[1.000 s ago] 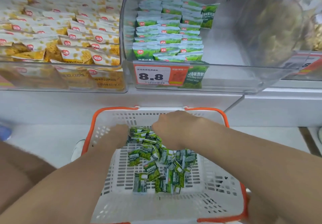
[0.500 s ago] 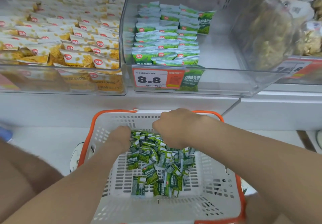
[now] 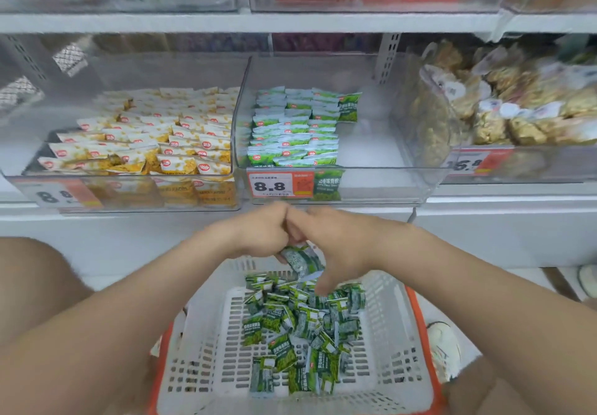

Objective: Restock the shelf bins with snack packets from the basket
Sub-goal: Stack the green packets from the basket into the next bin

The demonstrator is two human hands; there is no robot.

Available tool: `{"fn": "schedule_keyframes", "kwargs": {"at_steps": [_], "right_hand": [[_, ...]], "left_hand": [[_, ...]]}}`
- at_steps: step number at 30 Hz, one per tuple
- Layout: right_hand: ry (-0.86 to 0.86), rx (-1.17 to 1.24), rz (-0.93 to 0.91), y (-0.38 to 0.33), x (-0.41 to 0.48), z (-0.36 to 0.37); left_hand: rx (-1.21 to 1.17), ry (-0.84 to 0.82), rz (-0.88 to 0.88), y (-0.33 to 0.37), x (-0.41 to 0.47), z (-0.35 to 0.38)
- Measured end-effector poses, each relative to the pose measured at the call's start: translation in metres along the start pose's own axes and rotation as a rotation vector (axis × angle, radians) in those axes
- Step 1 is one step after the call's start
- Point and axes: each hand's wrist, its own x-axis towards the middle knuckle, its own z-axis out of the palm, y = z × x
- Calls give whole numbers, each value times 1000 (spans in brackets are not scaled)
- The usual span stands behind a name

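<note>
Left hand (image 3: 261,230) and right hand (image 3: 339,246) together, both curled round green packets (image 3: 302,259) just above the basket (image 3: 210,343). I judge us midway: middle bin (image 3: 371,185) half stocked, right side bare; loose heap (image 3: 300,327) left in basket.

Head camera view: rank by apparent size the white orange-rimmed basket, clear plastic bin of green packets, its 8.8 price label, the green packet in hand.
1. White orange-rimmed basket, nearest the camera.
2. Clear plastic bin.
3-4. 8.8 price label and held green packet: alike; packet partly hidden.
</note>
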Motion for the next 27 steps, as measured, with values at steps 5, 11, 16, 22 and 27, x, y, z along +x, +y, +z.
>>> {"fn": "schedule_keyframes", "kwargs": {"at_steps": [5, 11, 16, 22, 27], "right_hand": [[418, 177, 6, 1, -20, -33], [757, 664, 188, 14, -19, -62], [740, 1064, 257, 13, -16, -73], [831, 1169, 337, 22, 0, -88], [658, 1216, 357, 48, 14, -112]], "left_hand": [[-166, 70, 46, 52, -26, -30], [-218, 442, 255, 83, -41, -47], [-317, 468, 277, 81, -28, -49], [-250, 491, 300, 85, -8, -63], [251, 707, 282, 77, 20, -73]]}}
